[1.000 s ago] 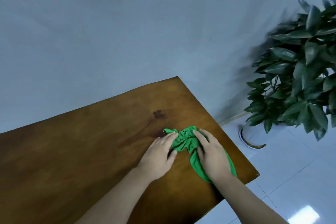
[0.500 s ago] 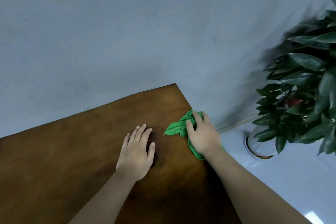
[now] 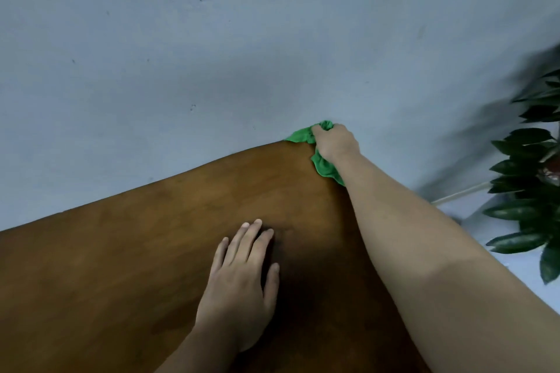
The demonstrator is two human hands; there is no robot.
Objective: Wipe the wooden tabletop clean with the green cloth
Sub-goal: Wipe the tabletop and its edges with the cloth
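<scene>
The brown wooden tabletop [image 3: 151,251] fills the lower left of the head view. A crumpled green cloth [image 3: 324,165] lies at the table's far right corner, against the wall. My right hand [image 3: 335,142] is closed on the cloth with the arm stretched out over the table's right side. Part of the cloth is hidden under that hand and wrist. My left hand [image 3: 239,281] rests flat on the wood nearer to me, fingers spread, holding nothing.
A pale grey wall [image 3: 212,54] runs along the table's far edge. A leafy potted plant [image 3: 530,185] stands on the light floor to the right of the table.
My right hand has pushed the cloth away from me to the table's far corner. My left hand let go of the cloth and lies flat on the wood.
</scene>
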